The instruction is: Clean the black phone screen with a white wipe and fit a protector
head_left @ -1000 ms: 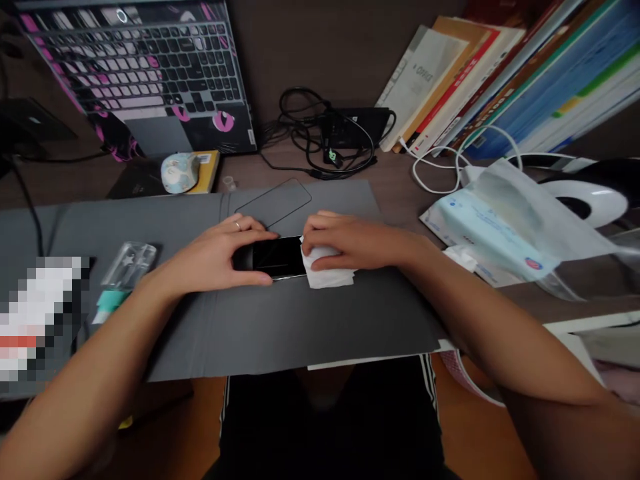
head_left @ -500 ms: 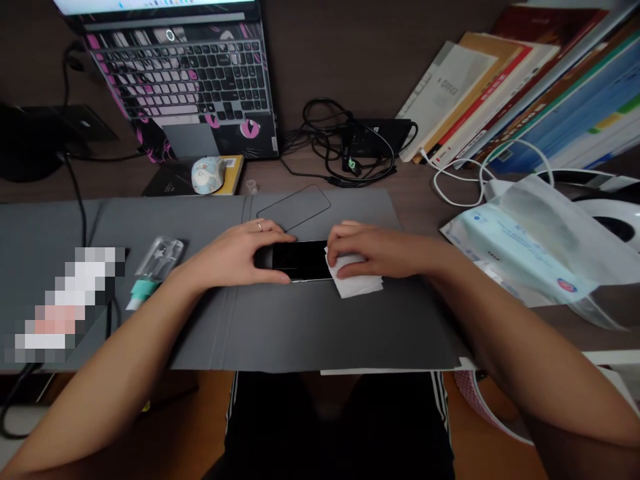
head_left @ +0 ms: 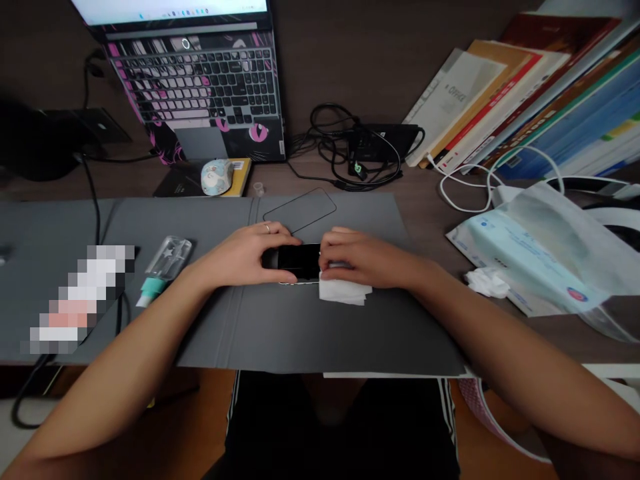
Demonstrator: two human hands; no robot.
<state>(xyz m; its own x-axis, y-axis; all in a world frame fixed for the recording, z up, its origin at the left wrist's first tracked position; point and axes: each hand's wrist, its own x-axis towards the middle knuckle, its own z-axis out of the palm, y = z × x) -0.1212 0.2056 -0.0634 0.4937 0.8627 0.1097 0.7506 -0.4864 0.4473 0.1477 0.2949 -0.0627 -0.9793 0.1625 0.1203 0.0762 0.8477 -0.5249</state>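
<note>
A smartphone [head_left: 299, 261] with a dark screen lies flat on the grey desk mat [head_left: 280, 333]. My left hand [head_left: 255, 253] grips its left end, thumb along the near edge and fingers along the far edge. My right hand [head_left: 357, 257] presses a folded white tissue [head_left: 345, 291] against the phone's right part, fingers curled over it. The phone's right end is hidden under that hand. Just beyond the phone lies a thin clear sheet with a black border [head_left: 300, 208], which looks like a screen protector.
A clear spray bottle [head_left: 170, 259] with a teal top lies left of my left forearm. Behind are a laptop [head_left: 205, 87], a mouse [head_left: 217, 177] and tangled cables [head_left: 350, 153]. To the right are a tissue pack [head_left: 535, 250], a crumpled tissue [head_left: 487, 282] and leaning books [head_left: 480, 100].
My right hand has slid left along the phone with the tissue, covering more of the screen. My left hand keeps its hold. The whole view has shifted slightly.
</note>
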